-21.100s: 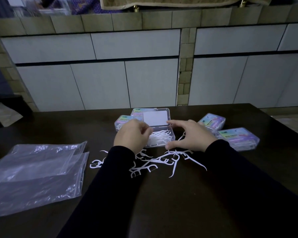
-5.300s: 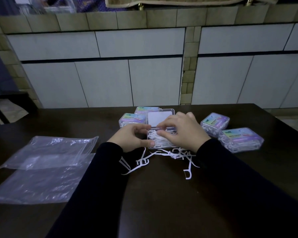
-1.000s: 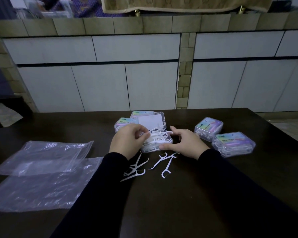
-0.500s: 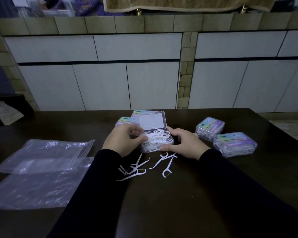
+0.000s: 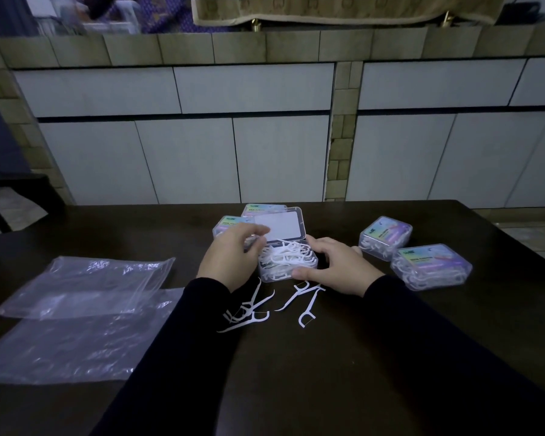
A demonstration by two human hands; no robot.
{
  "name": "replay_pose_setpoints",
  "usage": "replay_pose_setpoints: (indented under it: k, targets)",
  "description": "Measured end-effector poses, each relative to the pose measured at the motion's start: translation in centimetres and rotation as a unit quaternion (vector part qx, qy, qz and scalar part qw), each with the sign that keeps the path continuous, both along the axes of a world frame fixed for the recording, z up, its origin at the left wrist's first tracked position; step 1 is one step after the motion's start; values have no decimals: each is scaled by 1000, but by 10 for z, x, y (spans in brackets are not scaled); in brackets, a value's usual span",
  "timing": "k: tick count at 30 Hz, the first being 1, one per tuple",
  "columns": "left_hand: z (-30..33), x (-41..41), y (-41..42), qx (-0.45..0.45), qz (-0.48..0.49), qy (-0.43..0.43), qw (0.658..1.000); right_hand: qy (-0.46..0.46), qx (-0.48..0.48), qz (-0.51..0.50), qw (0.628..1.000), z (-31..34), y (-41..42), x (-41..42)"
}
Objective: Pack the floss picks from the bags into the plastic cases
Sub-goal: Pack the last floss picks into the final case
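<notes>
Since half a second ago, both hands have stayed at the open plastic case [image 5: 287, 261] in the middle of the dark tabletop [image 5: 359, 357]; the left hand [image 5: 232, 256] has lifted its fingers toward the case's raised lid [image 5: 279, 226]. That hand's curled fingers hover over the case's left edge; whether they pinch a pick cannot be told. The right hand [image 5: 335, 267] grips the case's right side, thumb on the near corner. White floss picks [image 5: 288, 258] heap inside the case. Seven or so loose picks [image 5: 252, 309] lie on the tabletop just near of the case, between the two dark sleeves. Two closed, filled cases [image 5: 416, 258] sit to the right, and two more [image 5: 233, 220] lie partly hidden behind the left hand and lid. Two flat clear bags [image 5: 76, 309] overlap at the left. White cabinet doors [image 5: 202, 158] stand beyond the far edge.
</notes>
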State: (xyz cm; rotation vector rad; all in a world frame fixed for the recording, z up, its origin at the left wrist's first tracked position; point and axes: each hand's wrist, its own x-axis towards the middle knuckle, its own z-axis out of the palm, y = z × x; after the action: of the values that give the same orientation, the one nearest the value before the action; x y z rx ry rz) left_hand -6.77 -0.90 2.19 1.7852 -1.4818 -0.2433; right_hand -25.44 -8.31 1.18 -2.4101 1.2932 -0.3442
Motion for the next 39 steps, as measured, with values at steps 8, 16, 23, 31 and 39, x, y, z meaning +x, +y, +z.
replay_pose_setpoints:
  k: [8, 16, 23, 31, 39]
  targets:
    - [-5, -16, -7, 53, -68, -129, 988, -14, 4, -3, 1000, 0, 2, 1]
    - [-3, -8, -7, 10, -64, -149, 987, -3, 9, -12, 1000, 2, 5, 1]
    - [9, 6, 4, 14, -26, -61, 998, 5, 24, -18, 1000, 4, 3, 0]
    - [31, 15, 41, 193, -89, -25, 977, -64, -77, 118, 988, 37, 27, -5]
    - [29, 30, 62, 258, -57, -10, 964, 76, 101, 133, 983, 42, 31, -3]
